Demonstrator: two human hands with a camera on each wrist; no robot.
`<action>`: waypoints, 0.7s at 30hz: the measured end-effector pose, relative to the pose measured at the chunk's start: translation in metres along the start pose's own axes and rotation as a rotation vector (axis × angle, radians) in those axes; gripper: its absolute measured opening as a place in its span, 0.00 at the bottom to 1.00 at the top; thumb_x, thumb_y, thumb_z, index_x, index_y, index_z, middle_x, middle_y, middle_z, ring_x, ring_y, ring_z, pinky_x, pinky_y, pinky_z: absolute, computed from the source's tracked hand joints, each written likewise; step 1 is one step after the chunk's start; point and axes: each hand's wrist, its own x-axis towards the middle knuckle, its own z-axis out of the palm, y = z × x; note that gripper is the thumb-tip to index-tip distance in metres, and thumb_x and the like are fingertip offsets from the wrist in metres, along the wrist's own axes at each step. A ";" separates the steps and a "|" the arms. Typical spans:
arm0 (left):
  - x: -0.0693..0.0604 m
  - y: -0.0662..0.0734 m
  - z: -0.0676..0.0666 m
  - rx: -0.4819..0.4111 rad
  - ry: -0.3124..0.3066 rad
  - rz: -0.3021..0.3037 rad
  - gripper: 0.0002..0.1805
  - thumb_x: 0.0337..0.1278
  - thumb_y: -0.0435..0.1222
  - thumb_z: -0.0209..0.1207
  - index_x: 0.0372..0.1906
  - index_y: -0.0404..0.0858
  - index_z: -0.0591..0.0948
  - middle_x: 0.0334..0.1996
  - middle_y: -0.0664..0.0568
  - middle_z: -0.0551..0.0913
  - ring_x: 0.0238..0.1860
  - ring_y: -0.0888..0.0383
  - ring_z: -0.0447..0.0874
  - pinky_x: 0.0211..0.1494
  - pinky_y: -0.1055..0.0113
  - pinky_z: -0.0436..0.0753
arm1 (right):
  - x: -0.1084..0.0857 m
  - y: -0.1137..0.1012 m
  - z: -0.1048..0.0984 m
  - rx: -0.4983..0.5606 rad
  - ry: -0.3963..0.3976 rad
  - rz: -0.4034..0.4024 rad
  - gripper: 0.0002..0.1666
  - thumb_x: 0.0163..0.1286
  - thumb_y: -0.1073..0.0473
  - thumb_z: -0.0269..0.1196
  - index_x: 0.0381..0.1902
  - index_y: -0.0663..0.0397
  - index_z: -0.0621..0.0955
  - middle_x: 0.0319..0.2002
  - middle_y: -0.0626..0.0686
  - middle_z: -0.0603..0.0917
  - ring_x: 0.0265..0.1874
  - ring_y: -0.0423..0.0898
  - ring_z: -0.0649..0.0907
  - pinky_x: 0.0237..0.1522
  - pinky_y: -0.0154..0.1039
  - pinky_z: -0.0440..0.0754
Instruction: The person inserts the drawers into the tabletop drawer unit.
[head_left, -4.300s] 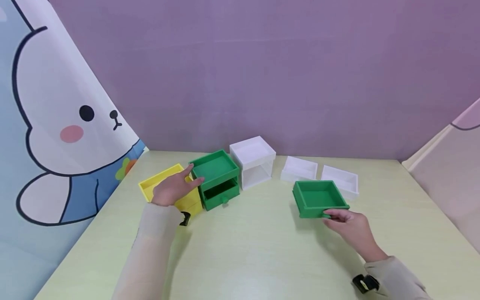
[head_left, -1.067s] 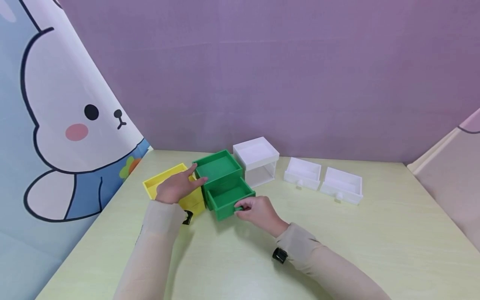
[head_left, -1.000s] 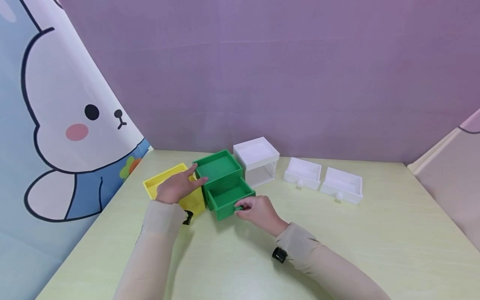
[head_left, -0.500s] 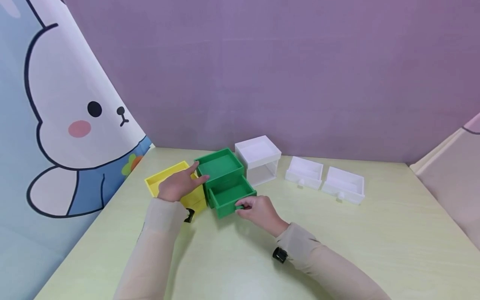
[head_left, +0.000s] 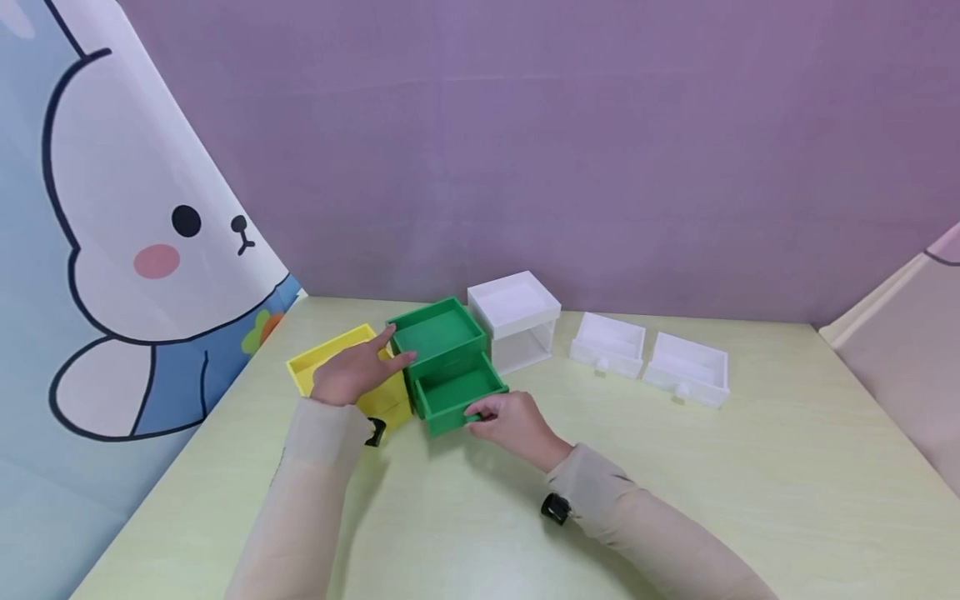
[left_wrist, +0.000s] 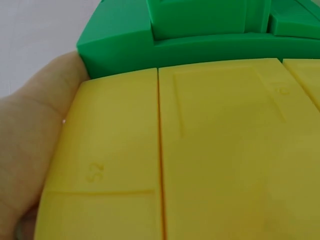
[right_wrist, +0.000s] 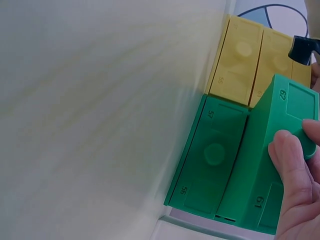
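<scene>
Green drawer [head_left: 459,388]: right grip [head_left: 519,425] pinches its knob [head_left: 474,417] at 5 o'clock, presumably for straight travel; drawer projects part-way from the green cabinet [head_left: 438,332]. Left grip [head_left: 354,371], thumb and index spread wide at the cabinet's rim, likely braces it. Yellow cabinet [head_left: 390,398] adjoins at 9 o'clock.
</scene>
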 end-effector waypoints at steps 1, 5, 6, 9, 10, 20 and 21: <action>0.000 0.000 0.000 0.000 0.001 0.001 0.44 0.61 0.66 0.42 0.77 0.52 0.50 0.51 0.40 0.80 0.32 0.51 0.75 0.29 0.61 0.66 | 0.000 0.000 -0.001 -0.002 -0.003 -0.004 0.06 0.55 0.67 0.68 0.33 0.62 0.87 0.28 0.52 0.86 0.29 0.40 0.82 0.31 0.29 0.78; 0.000 0.000 -0.001 -0.006 -0.001 0.008 0.44 0.61 0.66 0.42 0.77 0.51 0.50 0.50 0.40 0.80 0.31 0.51 0.75 0.29 0.61 0.66 | -0.001 0.002 -0.004 -0.003 -0.018 -0.011 0.06 0.55 0.67 0.68 0.33 0.62 0.87 0.28 0.51 0.86 0.29 0.39 0.81 0.30 0.29 0.78; 0.000 0.000 -0.001 -0.008 -0.001 0.007 0.44 0.62 0.66 0.43 0.77 0.51 0.50 0.49 0.41 0.81 0.31 0.51 0.74 0.29 0.61 0.66 | -0.001 0.002 -0.005 -0.001 -0.022 -0.009 0.06 0.56 0.67 0.68 0.33 0.62 0.87 0.28 0.51 0.86 0.29 0.38 0.81 0.30 0.29 0.78; 0.000 0.000 -0.001 -0.008 0.000 0.009 0.44 0.62 0.66 0.43 0.77 0.51 0.50 0.45 0.43 0.82 0.30 0.52 0.74 0.29 0.61 0.66 | -0.001 0.002 -0.008 0.003 -0.032 0.007 0.06 0.56 0.67 0.69 0.33 0.61 0.87 0.28 0.50 0.86 0.29 0.38 0.80 0.30 0.30 0.78; 0.000 0.000 -0.001 -0.008 0.000 0.008 0.44 0.62 0.66 0.43 0.77 0.51 0.50 0.43 0.43 0.82 0.30 0.52 0.74 0.28 0.61 0.65 | -0.001 0.002 -0.009 0.005 -0.035 0.017 0.06 0.56 0.66 0.69 0.34 0.61 0.87 0.28 0.50 0.86 0.29 0.37 0.80 0.30 0.30 0.78; -0.001 -0.001 0.000 -0.013 -0.005 0.003 0.43 0.62 0.66 0.43 0.77 0.52 0.49 0.29 0.50 0.79 0.25 0.54 0.69 0.28 0.62 0.63 | -0.003 0.006 -0.010 0.037 -0.046 0.033 0.07 0.55 0.68 0.69 0.33 0.63 0.87 0.28 0.51 0.86 0.28 0.36 0.80 0.29 0.29 0.78; -0.001 -0.001 0.001 -0.015 -0.004 0.004 0.43 0.62 0.66 0.43 0.77 0.52 0.49 0.29 0.50 0.79 0.25 0.54 0.69 0.28 0.62 0.63 | -0.003 0.006 -0.010 0.040 -0.043 0.031 0.07 0.55 0.68 0.68 0.33 0.63 0.87 0.28 0.51 0.86 0.28 0.36 0.80 0.30 0.29 0.78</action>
